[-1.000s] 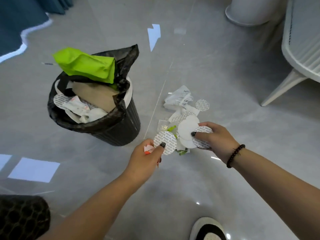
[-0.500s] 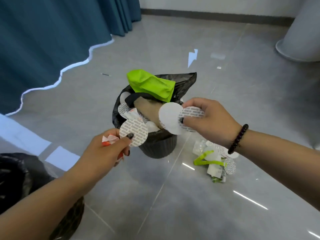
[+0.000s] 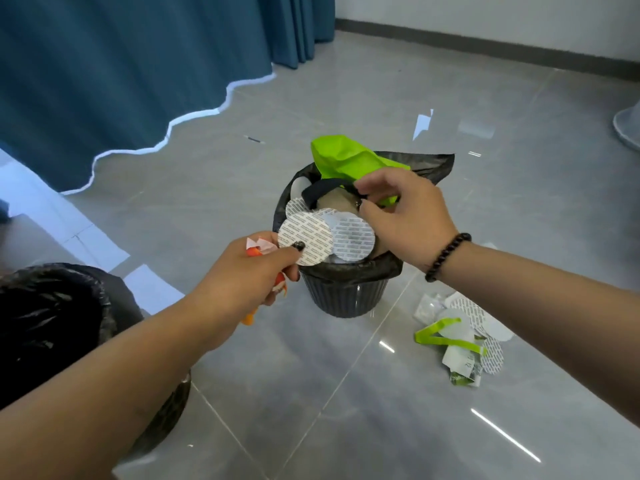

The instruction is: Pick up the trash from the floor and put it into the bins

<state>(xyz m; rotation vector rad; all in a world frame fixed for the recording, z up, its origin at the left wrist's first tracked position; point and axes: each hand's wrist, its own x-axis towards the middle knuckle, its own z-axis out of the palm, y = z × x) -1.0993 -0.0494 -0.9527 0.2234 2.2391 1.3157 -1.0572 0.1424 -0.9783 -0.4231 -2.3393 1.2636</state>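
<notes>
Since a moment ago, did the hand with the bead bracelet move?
Yes. The right hand went from the floor litter pile up over the black ribbed bin.

The second bin (image 3: 52, 327) is cut off by the left edge. The print on the disc (image 3: 306, 239) is too small to be read. Most of the orange wrapper (image 3: 263, 251) is hidden within the left hand (image 3: 249, 271).

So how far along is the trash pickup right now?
Partly done. The small bin is already heaped with discs and a green bag. The left hand pinches a printed disc plus orange scraps at the rim; the right hand hovers open over the bin. A trash pile remains on the floor.
</notes>
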